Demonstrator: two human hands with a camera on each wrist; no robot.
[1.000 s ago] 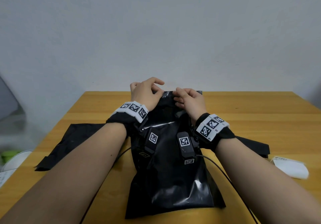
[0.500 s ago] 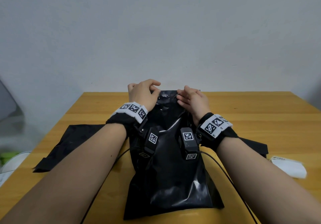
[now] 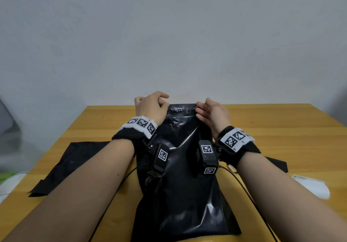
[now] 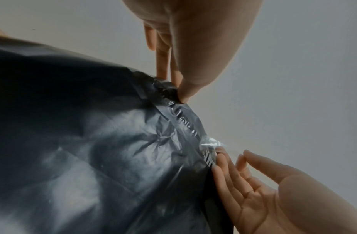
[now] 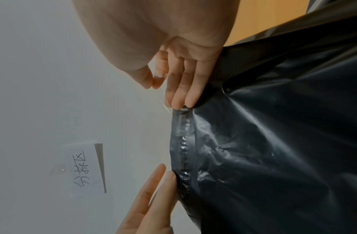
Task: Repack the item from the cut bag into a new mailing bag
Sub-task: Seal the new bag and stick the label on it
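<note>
The new black mailing bag [image 3: 180,185] lies full in the middle of the table, mouth at the far end. My left hand [image 3: 165,103] pinches the left corner of its flap [image 4: 171,91] between thumb and fingers. My right hand [image 3: 200,108] is at the flap's right end. There its thumb and forefinger pinch a thin clear liner strip [image 5: 155,83], while its other fingers [image 5: 181,98] rest on the flap. The shiny adhesive band [image 5: 183,142] runs between the hands. The item inside is hidden. The flat cut bag [image 3: 75,159] lies underneath, sticking out left and right.
The wooden table [image 3: 281,125] meets a grey wall just beyond the hands. A white crumpled label or paper [image 3: 313,186] lies at the right. A handwritten note [image 5: 83,169] is taped to the wall. Cables run from the wrist cameras across the near table.
My right hand has moved right along the flap, away from the left hand, baring more of the adhesive band. The left hand keeps its hold on the left corner.
</note>
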